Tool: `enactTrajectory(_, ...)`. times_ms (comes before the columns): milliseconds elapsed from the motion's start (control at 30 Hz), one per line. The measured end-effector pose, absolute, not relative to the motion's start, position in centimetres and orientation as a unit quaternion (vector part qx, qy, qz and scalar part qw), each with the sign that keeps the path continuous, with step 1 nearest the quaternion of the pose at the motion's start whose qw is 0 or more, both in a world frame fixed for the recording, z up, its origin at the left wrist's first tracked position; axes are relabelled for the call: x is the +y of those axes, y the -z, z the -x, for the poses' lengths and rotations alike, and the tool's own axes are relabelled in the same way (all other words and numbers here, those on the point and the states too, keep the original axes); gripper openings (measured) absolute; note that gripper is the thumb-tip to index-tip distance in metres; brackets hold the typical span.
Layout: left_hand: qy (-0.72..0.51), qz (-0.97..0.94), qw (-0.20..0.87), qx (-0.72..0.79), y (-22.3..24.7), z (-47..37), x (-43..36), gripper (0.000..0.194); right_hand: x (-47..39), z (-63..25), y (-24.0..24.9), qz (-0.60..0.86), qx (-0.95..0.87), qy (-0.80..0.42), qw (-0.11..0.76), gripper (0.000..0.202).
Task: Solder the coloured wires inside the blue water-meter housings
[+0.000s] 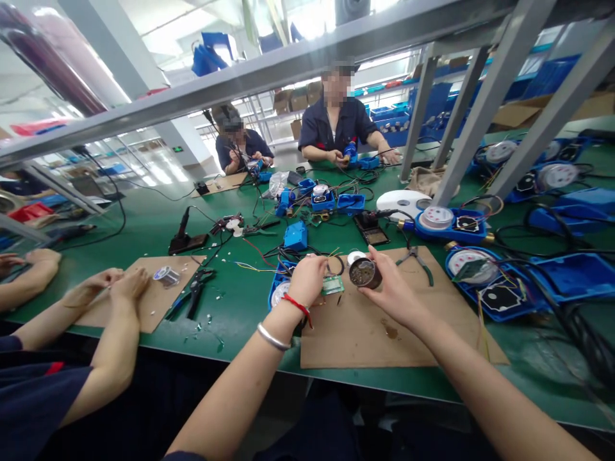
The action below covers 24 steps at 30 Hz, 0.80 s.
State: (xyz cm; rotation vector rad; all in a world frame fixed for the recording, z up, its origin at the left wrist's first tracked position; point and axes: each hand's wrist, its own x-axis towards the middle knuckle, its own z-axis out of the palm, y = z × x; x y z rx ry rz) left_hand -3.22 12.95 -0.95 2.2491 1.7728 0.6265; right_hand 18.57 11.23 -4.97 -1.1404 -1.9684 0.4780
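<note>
My right hand (391, 285) grips a small round dark tin (364, 274), tilted so that its brownish inside faces me. Just left of it, my left hand (310, 276) is closed, fingertips pinched on thin wires (333, 254) that stick out beside them. A small green circuit board (332, 285) lies under and beside the left fingers. Partly hidden behind my left hand is an open blue housing (280, 282) with a white round part. Under both hands lies a cardboard sheet (365, 339) with a brown stain.
Green-handled pliers (423, 266) and a solder roll (356, 258) lie beyond the tin. A soldering iron stand (371, 227) is behind them. Open blue housings (500, 282) with cables crowd the right. A co-worker's hands (120, 282) work at left; metal posts (461, 141) rise ahead.
</note>
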Motion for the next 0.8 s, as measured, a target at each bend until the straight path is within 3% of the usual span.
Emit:
enactTrajectory(333, -0.314, -0.712, 0.246, 0.578, -0.3, 5.1, 11.7, 0.028, 14.6, -16.2, 3.0, 0.353, -0.843, -0.159, 0.374, 0.084)
enactTrajectory(667, -0.308, -0.721, 0.205, 0.586, 0.2, 3.8, 11.2, 0.024, 13.4, -13.9, 1.7, 0.308, -0.9, -0.057, 0.302, 0.076)
enactTrajectory(800, -0.316, -0.718, 0.191, 0.589, 0.0, 4.1, 10.5, 0.025, 13.2, -14.7, 2.0, 0.337, -0.882, -0.062, 0.323, 0.075)
